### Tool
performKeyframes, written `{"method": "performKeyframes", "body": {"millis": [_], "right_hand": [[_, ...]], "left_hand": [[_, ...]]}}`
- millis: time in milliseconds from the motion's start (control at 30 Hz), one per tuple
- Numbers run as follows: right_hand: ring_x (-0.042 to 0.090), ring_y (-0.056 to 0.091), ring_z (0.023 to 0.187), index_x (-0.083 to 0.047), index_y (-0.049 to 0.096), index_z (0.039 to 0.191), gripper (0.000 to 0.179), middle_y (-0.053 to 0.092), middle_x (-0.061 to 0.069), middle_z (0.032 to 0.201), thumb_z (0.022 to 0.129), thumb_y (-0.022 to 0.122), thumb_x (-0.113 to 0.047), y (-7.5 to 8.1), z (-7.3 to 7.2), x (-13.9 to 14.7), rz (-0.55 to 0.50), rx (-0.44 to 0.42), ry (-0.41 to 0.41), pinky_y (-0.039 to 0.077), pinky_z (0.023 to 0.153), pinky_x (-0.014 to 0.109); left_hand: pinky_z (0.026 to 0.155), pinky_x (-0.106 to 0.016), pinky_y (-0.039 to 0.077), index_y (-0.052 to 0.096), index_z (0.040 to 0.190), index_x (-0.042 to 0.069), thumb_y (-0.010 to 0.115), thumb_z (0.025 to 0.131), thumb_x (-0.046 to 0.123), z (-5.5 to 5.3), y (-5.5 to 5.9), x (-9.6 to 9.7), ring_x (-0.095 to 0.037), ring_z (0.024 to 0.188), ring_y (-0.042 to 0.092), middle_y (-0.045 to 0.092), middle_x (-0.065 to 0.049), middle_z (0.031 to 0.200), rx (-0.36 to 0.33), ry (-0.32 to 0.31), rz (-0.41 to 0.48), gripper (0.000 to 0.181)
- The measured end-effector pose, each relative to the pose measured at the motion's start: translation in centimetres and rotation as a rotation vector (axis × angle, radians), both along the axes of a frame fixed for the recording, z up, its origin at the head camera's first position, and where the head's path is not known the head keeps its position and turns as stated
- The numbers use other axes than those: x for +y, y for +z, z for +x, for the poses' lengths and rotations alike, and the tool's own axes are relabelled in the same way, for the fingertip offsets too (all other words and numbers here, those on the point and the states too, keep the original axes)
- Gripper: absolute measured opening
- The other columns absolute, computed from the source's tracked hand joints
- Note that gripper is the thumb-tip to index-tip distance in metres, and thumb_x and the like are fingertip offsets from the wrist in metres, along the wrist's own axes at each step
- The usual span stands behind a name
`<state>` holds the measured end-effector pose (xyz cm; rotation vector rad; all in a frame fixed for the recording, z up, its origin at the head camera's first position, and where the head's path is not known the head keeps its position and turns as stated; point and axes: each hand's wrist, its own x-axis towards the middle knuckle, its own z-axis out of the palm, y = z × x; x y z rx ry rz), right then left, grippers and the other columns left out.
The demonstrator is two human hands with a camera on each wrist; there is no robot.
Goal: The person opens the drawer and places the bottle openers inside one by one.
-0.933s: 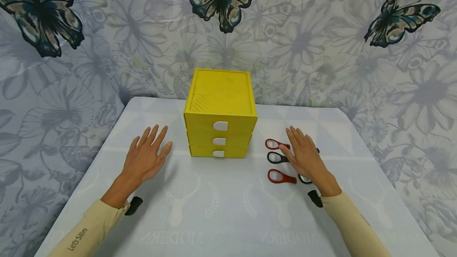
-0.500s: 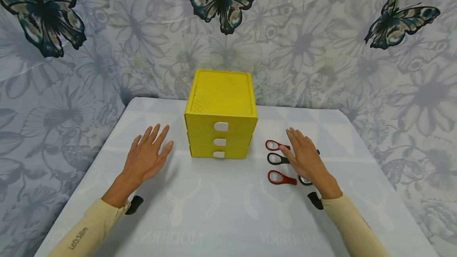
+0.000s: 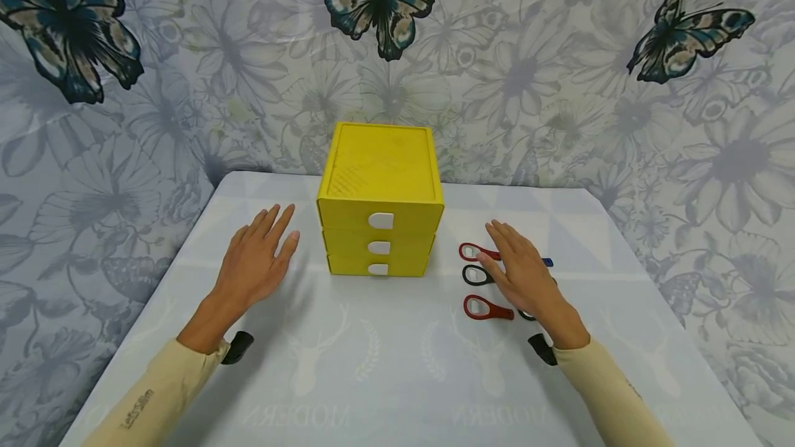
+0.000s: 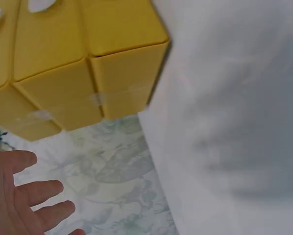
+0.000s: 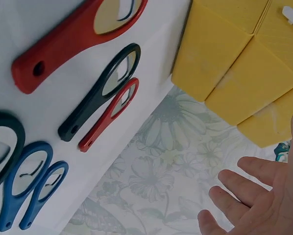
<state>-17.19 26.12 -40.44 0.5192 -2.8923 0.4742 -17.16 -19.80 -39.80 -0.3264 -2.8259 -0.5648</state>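
Note:
A yellow box with three stacked drawers (image 3: 381, 164) and white pull tabs stands in the middle of the table. To its left my left hand (image 3: 251, 264) is held with fingers straight, holding nothing; its shadow falls beside it. My right hand (image 3: 528, 271) is spread in the same way at the right, covering part of several magnifying-glass-shaped things with oval frames and short handles. In the right wrist view these include a large red one (image 5: 53, 54), a dark one (image 5: 85, 110), a small red one (image 5: 97, 129) and two blue ones (image 5: 12, 205), beside another dark frame.
The white table (image 3: 385, 364) carries faint deer and lettering prints. Behind it hangs a floral wall covering (image 3: 515, 81) with butterflies. A black wrist device (image 3: 238, 348) shows on the left wrist, and another black device (image 3: 542, 349) on the right.
Both hands keep nearly the same place and pose. The right hand has shifted slightly left, and a blue piece shows more to its right. The whole view has shifted a little.

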Motion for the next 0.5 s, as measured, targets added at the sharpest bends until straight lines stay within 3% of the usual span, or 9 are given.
{"method": "performKeyframes", "body": {"millis": [200, 500], "right_hand": [[0.038, 0.031, 0.147, -0.005, 0.037, 0.154, 0.063, 0.037, 0.017, 0.157, 0.105, 0.049, -0.043, -0.2, 0.3, -0.5, -0.033, 0.047, 0.007, 0.025, 0.118, 0.060], [0.035, 0.040, 0.140, -0.014, 0.039, 0.153, 0.060, 0.045, 0.014, 0.151, 0.104, 0.050, -0.046, 0.0, 0.5, -1.6, -0.089, 0.072, 0.009, 0.036, 0.112, 0.059]], "left_hand": [[0.114, -0.066, 0.024, 0.027, 0.160, 0.016, 0.028, 0.109, 0.048, -0.6, 1.7, 0.3, -0.046, 0.147, 0.029, 0.032, -0.019, 0.161, 0.020, -0.018, 0.130, 0.060], [0.113, -0.065, 0.029, 0.019, 0.162, 0.027, 0.027, 0.107, 0.053, -1.6, 3.4, 2.6, -0.041, 0.146, 0.035, 0.033, -0.012, 0.162, -0.074, -0.018, 0.297, 0.061]]}}
